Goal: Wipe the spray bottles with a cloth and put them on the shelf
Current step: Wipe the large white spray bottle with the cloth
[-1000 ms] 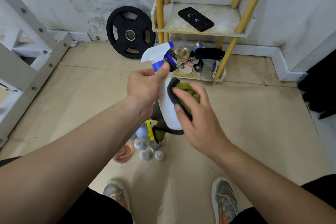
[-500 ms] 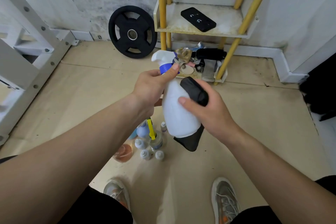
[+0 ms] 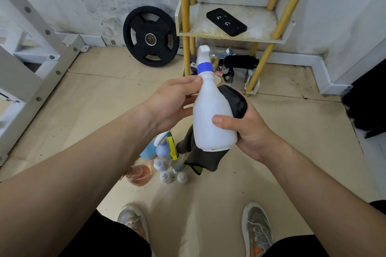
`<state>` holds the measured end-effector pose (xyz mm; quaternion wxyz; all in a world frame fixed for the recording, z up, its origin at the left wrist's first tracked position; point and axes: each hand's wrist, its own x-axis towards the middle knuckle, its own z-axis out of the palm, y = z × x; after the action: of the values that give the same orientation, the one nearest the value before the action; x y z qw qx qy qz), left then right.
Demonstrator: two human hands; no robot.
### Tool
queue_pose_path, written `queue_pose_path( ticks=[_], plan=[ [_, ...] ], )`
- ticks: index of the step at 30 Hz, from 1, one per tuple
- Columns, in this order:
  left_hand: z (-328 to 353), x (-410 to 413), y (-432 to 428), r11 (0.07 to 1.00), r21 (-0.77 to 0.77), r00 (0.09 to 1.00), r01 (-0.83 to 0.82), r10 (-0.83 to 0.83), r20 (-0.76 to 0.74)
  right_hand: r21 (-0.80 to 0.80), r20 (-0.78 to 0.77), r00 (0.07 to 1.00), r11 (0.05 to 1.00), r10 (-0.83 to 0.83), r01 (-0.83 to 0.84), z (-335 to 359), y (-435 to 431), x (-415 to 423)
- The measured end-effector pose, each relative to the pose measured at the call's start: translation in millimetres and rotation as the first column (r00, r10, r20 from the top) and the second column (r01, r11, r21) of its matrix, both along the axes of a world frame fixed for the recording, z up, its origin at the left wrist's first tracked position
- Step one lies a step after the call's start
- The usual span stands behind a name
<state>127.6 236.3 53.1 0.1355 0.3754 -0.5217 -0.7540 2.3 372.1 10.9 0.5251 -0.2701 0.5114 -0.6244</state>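
A white spray bottle with a blue collar is held upright in front of me. My left hand pinches its neck with the thumb on the shoulder. My right hand wraps the bottle's body from the right, with a dark cloth pressed between palm and bottle; the cloth's tail hangs below, showing a green edge. Several other bottles stand on the floor beneath my hands. The yellow-posted shelf stands ahead against the wall.
A black phone lies on the shelf board. Clutter fills the shelf's bottom level. A black weight plate leans on the wall at left. A white metal frame runs along the far left. My shoes are below.
The bottle has turned from tilted to upright, nozzle now pointing away. My left hand slid from the trigger to the neck. The cloth moved round to the bottle's right side.
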Motion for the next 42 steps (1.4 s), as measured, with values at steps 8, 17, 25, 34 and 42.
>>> queue_pose_path(
  ticks=[8, 17, 25, 34, 42],
  plan=[
    [-3, -1, 2, 0.998, 0.041, 0.999, 0.046, -0.045, -0.031, -0.027, 0.168, 0.980, 0.994, 0.105, -0.102, 0, 0, 2],
    [-5, -3, -1, 0.975, -0.037, 0.966, -0.221, 0.224, 0.129, 0.028, -0.315, 0.932, 0.979, -0.181, 0.200, 6, -12, 4],
    [-12, -6, -3, 0.915, -0.040, 0.896, -0.401, 0.401, 0.192, -0.169, -0.897, 0.401, 0.982, -0.187, 0.079, 3, -2, 32],
    [-2, 5, -22, 0.890, 0.136, 0.897, -0.435, 0.414, 0.155, 0.014, -0.119, 0.921, 0.927, -0.370, 0.374, 21, -5, 2],
    [4, 4, -19, 0.844, 0.204, 0.868, -0.496, 0.477, 0.138, -0.138, -0.539, 0.755, 0.924, -0.373, 0.357, 15, 0, 14]
  ],
)
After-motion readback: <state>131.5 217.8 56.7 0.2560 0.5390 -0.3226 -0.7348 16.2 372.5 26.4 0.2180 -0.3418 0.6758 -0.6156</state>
